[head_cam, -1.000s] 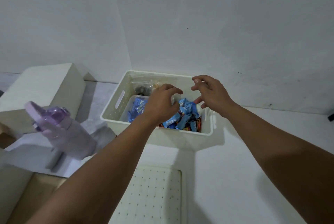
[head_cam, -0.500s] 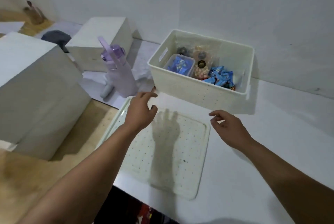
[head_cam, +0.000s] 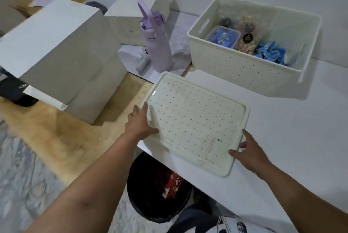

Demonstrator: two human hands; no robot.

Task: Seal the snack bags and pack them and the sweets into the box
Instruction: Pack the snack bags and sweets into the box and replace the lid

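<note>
The box [head_cam: 244,74] is cream with a pattern of small dots, and its lid [head_cam: 195,123] is the same. The sweets [head_cam: 271,54] are blue. The bottle [head_cam: 156,40] is lilac. The surface [head_cam: 291,138] is white.

both arms reach forward; left hand [head_cam: 140,122] and right hand [head_cam: 251,152] spread, fingers extended.
</note>
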